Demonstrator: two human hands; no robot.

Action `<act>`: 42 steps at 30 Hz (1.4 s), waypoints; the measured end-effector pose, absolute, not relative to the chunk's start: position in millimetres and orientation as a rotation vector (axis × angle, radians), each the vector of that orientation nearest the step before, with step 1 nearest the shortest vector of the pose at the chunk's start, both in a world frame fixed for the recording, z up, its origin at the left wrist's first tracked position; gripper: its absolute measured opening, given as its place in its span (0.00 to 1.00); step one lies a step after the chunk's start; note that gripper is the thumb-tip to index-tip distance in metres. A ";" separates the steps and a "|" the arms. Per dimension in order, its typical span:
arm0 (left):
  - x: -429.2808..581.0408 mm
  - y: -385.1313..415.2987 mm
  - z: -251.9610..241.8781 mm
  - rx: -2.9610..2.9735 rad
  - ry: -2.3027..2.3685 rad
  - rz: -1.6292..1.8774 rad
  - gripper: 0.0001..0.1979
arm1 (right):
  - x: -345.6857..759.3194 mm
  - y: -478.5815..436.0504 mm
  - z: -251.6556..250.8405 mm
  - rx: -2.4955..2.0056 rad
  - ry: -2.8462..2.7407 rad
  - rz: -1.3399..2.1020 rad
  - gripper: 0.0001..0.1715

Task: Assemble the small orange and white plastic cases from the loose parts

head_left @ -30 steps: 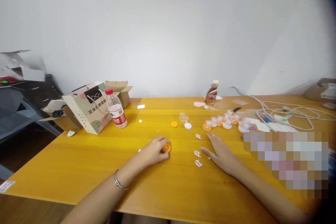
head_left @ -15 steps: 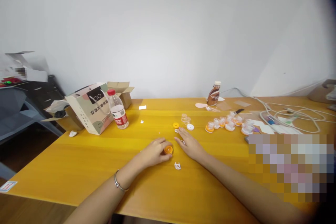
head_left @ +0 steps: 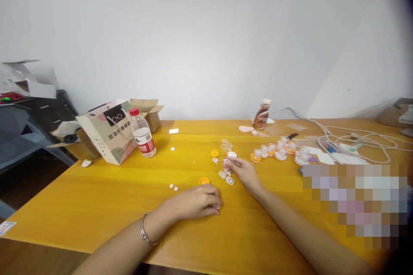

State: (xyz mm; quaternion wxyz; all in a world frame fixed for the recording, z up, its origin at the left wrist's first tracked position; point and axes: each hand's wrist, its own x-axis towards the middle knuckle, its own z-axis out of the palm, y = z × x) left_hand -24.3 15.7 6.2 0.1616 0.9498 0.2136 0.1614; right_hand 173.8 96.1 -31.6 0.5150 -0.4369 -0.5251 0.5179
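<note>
Low over the table, my left hand (head_left: 200,202) has its fingers curled round a small white spoked plastic part (head_left: 216,206), partly hidden under the fingertips. My right hand (head_left: 245,176) pinches another white spoked piece (head_left: 227,161) between thumb and fingers. Below it lie several similar white pieces (head_left: 229,180), and one more white piece (head_left: 215,160) is to its left. An orange round cup (head_left: 204,181) sits just beyond my left hand. Farther back are a yellow disc (head_left: 214,153), a white disc (head_left: 232,154) and clear rings (head_left: 226,145).
A red-capped water bottle (head_left: 142,135) and a paper bag (head_left: 108,135) stand at left. Several clear-and-orange round assemblies (head_left: 280,152) sit at right, near a brown drink bottle (head_left: 261,114) and white cables (head_left: 358,135). Two small white discs (head_left: 173,187) lie beside my left forearm.
My left hand has left the orange cup and moved nearer and to the right, onto the white spoked part. My right hand has lifted off the white pieces and now pinches one.
</note>
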 end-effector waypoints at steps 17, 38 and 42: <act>-13.0 28.4 1.1 1.905 1.064 1.133 0.11 | 174.2 78.0 -5.2 -0.998 -1.590 1.325 0.11; 23.6 117.9 4.4 2.594 0.762 0.429 0.09 | 217.0 106.9 -12.3 -1.237 -1.863 1.083 0.15; 27.7 120.0 4.1 2.614 0.761 0.415 0.07 | 214.6 104.7 -10.4 -1.251 -1.921 1.023 0.14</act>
